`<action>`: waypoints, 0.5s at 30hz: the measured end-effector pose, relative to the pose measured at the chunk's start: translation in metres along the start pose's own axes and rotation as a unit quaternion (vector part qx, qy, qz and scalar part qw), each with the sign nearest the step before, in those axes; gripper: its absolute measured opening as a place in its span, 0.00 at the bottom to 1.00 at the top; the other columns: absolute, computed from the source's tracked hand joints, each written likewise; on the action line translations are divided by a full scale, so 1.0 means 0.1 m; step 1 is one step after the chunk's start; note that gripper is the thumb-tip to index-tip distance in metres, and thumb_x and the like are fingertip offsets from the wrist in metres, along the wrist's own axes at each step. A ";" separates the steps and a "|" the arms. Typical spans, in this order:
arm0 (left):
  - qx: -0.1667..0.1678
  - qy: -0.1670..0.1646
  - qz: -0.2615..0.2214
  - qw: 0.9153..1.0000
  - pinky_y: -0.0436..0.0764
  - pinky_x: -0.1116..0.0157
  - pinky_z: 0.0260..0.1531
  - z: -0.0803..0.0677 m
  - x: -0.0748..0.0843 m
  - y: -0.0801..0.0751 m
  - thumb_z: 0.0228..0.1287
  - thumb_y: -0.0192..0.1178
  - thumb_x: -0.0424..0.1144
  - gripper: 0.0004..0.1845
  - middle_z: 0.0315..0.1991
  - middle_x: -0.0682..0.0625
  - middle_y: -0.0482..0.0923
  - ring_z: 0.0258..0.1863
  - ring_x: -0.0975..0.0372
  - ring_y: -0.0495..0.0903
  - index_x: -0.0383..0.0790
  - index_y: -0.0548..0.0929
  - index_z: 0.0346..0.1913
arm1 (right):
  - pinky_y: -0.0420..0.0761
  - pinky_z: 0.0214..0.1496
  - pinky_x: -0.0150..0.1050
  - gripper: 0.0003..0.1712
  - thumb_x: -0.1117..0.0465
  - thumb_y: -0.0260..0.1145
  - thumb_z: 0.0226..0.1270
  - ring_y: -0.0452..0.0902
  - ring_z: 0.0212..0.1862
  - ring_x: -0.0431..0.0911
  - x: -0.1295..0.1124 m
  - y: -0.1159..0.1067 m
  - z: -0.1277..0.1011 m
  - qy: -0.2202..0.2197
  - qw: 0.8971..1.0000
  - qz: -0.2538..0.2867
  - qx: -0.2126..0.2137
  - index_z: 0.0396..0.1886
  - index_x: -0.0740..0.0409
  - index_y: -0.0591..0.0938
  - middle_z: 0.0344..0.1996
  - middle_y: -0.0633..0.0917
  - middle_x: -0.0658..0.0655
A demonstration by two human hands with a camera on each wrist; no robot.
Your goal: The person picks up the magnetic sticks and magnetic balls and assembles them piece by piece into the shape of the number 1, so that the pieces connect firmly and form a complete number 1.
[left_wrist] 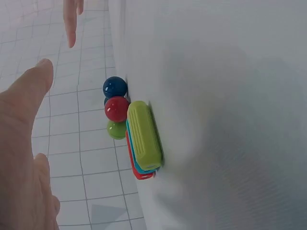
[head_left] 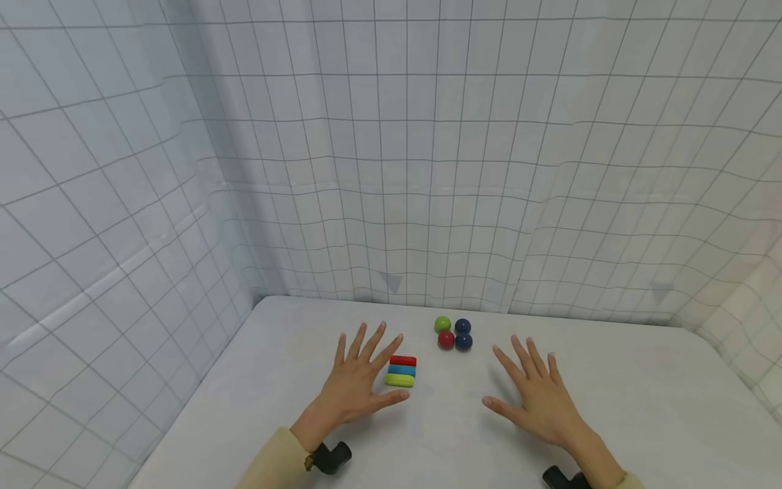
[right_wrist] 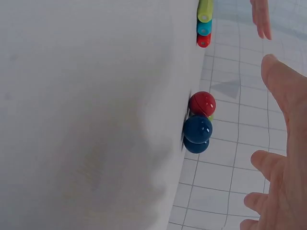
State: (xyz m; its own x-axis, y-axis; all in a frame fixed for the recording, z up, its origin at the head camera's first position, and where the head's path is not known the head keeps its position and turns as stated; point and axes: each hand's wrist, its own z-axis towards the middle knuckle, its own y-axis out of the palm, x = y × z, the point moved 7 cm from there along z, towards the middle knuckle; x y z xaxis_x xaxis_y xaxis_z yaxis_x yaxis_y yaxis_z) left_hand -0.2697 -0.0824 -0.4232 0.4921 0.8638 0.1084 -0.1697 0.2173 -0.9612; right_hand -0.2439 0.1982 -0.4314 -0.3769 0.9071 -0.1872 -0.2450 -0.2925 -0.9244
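My left hand [head_left: 352, 386], fingers spread and holding nothing, hovers palm down over the white table. Right beside its fingers lie three short ridged bars in a row: a red bar [head_left: 403, 360], a blue bar [head_left: 402, 370] and a yellow-green bar [head_left: 400, 380]. Farther back sits a tight cluster of glossy balls: a green ball [head_left: 442, 324], a red ball [head_left: 447, 339] and two dark blue balls, the nearer blue ball [head_left: 463, 341] in front of the other. To the right of them my right hand [head_left: 540, 401] is also spread above the table with nothing in it.
The white table [head_left: 611, 367] has a back edge just behind the balls. White grid-patterned curtains [head_left: 403, 170] hang behind it and along both sides. Each wrist carries a black camera mount [head_left: 331, 458].
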 end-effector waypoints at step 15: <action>0.018 0.011 -0.006 1.000 0.53 0.46 0.64 0.06 0.04 0.08 0.52 0.53 0.71 0.46 0.73 0.48 0.47 0.71 0.50 0.48 0.52 0.57 0.71 | 0.57 0.62 0.62 0.46 0.30 0.59 0.53 0.57 0.67 0.59 -0.04 0.01 0.20 -0.010 0.999 0.011 0.039 0.67 0.47 0.65 0.66 0.65 0.60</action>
State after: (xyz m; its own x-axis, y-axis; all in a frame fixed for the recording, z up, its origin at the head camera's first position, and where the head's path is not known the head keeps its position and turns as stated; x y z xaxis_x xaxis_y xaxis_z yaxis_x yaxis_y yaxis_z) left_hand -0.2745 -0.0742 -0.4291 0.5120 0.8514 0.1139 -0.1948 0.2443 -0.9499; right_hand -0.2609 0.1887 -0.4246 -0.4004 0.8943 -0.1996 -0.3058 -0.3358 -0.8909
